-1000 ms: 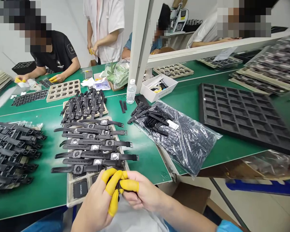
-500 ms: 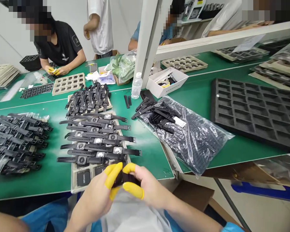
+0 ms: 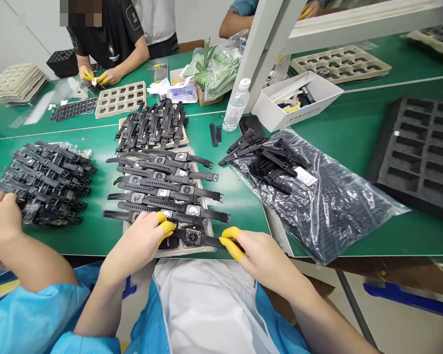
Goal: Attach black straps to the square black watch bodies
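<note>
A black smartwatch (image 3: 193, 237) lies face down over the near edge of a beige tray (image 3: 206, 246), its straps spread left and right. My left hand (image 3: 142, 241), with yellow finger cots, pinches the left strap. The right strap's end is between the yellow-covered thumb and fingers of my right hand (image 3: 247, 248). Just beyond, rows of black watches (image 3: 162, 191) with straps laid sideways cover the tray.
Heaped watches (image 3: 47, 182) lie at the left, near a co-worker's hand (image 3: 2, 216). Beyond are another watch pile (image 3: 151, 123) and a bottle (image 3: 237, 105). Loose straps (image 3: 273, 162) rest on a plastic bag (image 3: 317, 211). A foam tray (image 3: 421, 157) stands right.
My hands have moved apart and forward to the tray; a watch with straps now stretches between them. A co-worker's hand has come in at the left. The camera view has shifted.
</note>
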{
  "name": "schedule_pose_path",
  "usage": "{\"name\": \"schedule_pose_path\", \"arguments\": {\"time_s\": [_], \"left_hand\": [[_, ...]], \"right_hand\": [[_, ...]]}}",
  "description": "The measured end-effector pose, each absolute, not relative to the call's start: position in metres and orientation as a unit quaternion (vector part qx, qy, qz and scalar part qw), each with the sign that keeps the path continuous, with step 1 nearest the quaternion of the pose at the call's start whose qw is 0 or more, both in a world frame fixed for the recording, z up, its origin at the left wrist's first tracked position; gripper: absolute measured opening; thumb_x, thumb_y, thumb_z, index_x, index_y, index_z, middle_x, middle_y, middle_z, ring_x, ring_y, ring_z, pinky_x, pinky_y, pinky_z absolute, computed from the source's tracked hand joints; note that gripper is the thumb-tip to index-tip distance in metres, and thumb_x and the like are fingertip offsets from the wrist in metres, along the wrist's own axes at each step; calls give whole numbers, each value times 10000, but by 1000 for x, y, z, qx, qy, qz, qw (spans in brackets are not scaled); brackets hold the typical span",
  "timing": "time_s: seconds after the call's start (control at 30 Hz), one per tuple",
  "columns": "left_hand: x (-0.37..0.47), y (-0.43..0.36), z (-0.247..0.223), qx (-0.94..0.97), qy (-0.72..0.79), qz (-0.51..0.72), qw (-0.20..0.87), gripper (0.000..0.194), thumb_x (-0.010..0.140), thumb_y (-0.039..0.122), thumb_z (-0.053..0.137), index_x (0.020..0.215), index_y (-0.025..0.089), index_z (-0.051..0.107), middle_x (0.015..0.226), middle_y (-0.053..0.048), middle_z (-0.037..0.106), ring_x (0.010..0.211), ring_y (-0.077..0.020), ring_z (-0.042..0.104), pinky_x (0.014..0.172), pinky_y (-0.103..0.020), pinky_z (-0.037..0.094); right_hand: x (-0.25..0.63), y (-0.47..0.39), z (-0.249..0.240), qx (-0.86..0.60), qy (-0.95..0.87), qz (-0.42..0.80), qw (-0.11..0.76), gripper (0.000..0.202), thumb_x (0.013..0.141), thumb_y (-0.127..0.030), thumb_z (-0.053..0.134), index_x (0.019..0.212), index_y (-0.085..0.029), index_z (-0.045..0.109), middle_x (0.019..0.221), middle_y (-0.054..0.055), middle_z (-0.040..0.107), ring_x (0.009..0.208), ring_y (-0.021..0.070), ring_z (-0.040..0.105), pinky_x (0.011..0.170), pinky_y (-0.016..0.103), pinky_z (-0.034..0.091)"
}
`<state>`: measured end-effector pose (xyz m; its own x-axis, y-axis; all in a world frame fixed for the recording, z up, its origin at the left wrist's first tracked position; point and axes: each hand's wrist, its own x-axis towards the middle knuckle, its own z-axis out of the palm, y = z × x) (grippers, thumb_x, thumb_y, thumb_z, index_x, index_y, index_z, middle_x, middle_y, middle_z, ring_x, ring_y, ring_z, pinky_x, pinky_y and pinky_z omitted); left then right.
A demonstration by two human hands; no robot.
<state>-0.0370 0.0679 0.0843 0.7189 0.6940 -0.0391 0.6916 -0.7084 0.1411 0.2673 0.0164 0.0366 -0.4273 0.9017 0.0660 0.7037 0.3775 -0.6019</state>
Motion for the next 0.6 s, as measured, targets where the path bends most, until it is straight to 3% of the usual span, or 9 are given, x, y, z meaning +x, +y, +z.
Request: {"name": "schedule_pose_path", "arguments": {"time_s": [0.13, 0.23, 0.4, 0.5, 0.6], "left_hand": [[-28, 55, 76, 897, 418, 126, -71, 99, 994, 157, 576, 1066, 144, 642, 1119, -157, 644, 1054, -302, 578, 941, -481, 506], [-26, 36, 76, 886, 421, 176, -87, 38, 990, 179, 605, 993, 144, 619, 1045, -144, 659, 1001, -289, 593, 859, -431, 514], [-22, 14, 70, 898, 424, 41, -110, 155, 977, 167, 561, 989, 116, 707, 1020, -152, 717, 1014, -321, 629, 802, -429, 481], [-9, 10, 68, 869, 482, -20, -115, 147, 951, 230, 639, 881, 136, 727, 919, -127, 718, 930, -314, 636, 752, -427, 466], [2, 11, 72, 846, 523, -71, -72, 144, 921, 233, 680, 800, 155, 688, 815, -92, 677, 838, -277, 618, 699, -397, 452]], "right_hand": [[275, 24, 33, -507, -798, 253, 203, 208, 1053, -283, 509, 949, -206, 672, 830, 49, 716, 725, 212, 677, 632, 305, 448], [297, 55, 25, -586, -742, 207, 252, 217, 1047, -349, 520, 1029, -207, 683, 943, 77, 712, 821, 232, 676, 719, 325, 492], [348, 145, -4, -722, -633, 15, 278, 322, 991, -314, 504, 1187, -129, 680, 1110, 201, 674, 1044, 347, 609, 855, 436, 485], [366, 183, -25, -762, -615, -14, 203, 415, 941, -293, 540, 1248, -48, 675, 1143, 287, 641, 1071, 393, 563, 843, 479, 450], [380, 200, -51, -794, -594, -19, 129, 414, 918, -331, 562, 1186, -67, 735, 1109, 328, 638, 1011, 424, 575, 737, 498, 425]]}}
